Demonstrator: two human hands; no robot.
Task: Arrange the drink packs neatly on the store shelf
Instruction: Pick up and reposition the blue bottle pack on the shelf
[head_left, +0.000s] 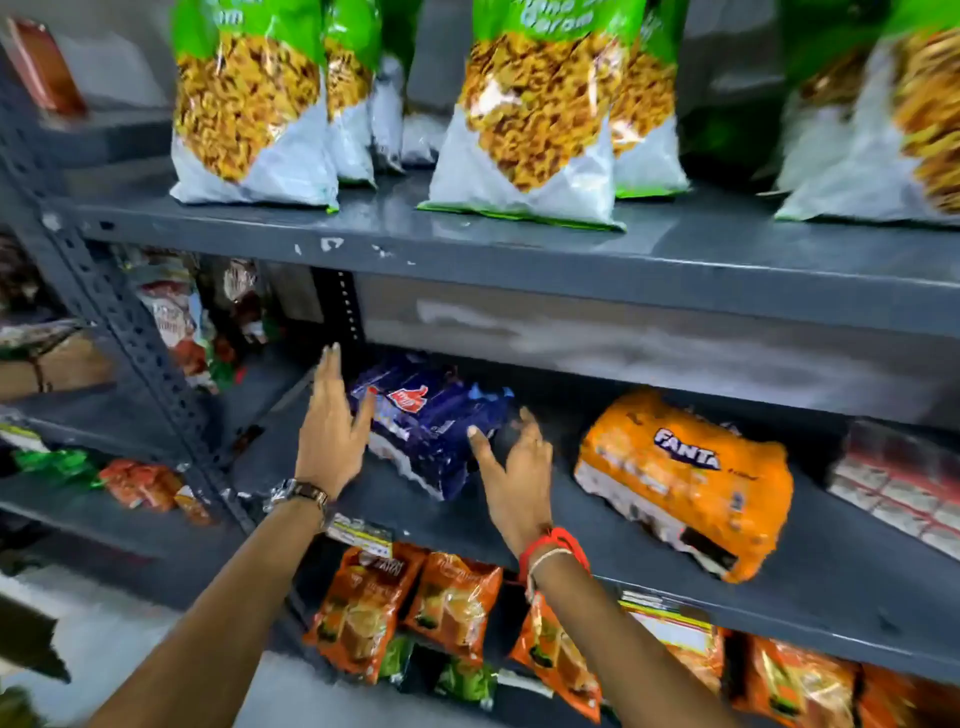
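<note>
A dark blue drink pack (434, 423) lies askew on the grey middle shelf (597, 540), towards its left end. My left hand (332, 431) is flat and open against the pack's left side, a watch on its wrist. My right hand (514, 467) is open at the pack's right front corner, fingers spread, a red thread on the wrist. An orange Fanta drink pack (685, 480) lies at an angle further right on the same shelf. A red and white pack (898, 483) sits at the shelf's right end.
Tall green and white snack bags (530, 114) stand on the shelf above. Orange sachets (410, 608) hang under the middle shelf. A slotted metal upright (135, 353) stands left of my left hand, with more packets (140, 483) on shelves beyond it.
</note>
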